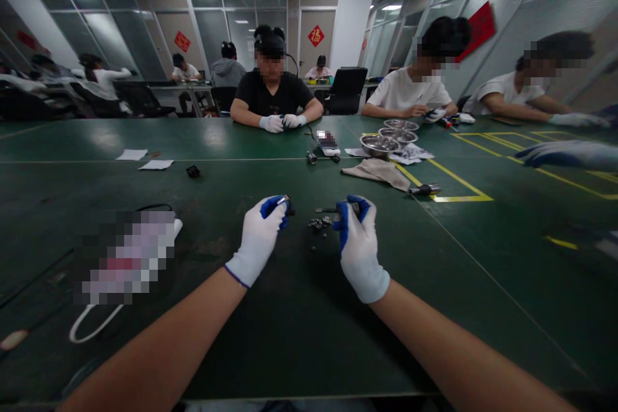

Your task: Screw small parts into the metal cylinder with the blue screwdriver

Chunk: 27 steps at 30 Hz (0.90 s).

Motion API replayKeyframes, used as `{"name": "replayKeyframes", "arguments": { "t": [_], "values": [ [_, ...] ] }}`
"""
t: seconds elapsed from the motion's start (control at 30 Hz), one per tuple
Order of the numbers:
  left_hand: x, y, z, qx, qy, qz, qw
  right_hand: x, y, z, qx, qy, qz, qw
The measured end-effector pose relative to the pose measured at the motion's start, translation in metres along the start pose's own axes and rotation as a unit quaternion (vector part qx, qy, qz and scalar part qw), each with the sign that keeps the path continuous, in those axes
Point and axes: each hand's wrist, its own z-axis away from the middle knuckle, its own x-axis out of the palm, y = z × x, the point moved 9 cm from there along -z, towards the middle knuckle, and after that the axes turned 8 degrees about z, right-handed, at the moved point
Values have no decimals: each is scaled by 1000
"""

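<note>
My left hand (258, 235), in a white glove with blue palm, is closed on a small part with a shiny metal piece and a dark end (288, 205); its exact kind is hard to make out. My right hand (360, 244), gloved the same way, grips a dark tool with a thin shaft (326, 210), which looks like a screwdriver. The shaft points left toward my left hand, and a gap separates the two. Between the hands, on the green table (299, 322), lies a pile of small metal nuts (318, 223), with a few loose ones beside it.
At left lies a blurred pouch-like item (130, 254) with a white loop. Farther off are a small black part (193, 171), paper slips (156, 165), a cloth (376, 174), a dark cylindrical tool (425, 189) and metal bowls (380, 145). A co-worker's gloved hand (570, 153) reaches in from the right.
</note>
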Motion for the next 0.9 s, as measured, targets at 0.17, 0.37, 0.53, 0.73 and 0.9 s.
{"name": "replayKeyframes", "arguments": {
  "t": [0.17, 0.37, 0.53, 0.73, 0.9],
  "values": [
    [-6, -23, -75, -68, 66, 34, 995, -20, 28, -10, 120, 108, -38, 986],
    [27, -27, -148, -117, 57, 124, 984, -9, 42, -3, 150, 93, -31, 984],
    [30, -28, -157, -158, 9, 150, 976, -8, 40, -2, 135, 88, -14, 987],
    [28, -19, -137, -127, -51, 93, 986, -8, 32, -4, 137, 96, -21, 986],
    [43, -13, -93, -70, -110, -23, 991, -8, 20, -15, 98, 86, -47, 990]
  ]
}}
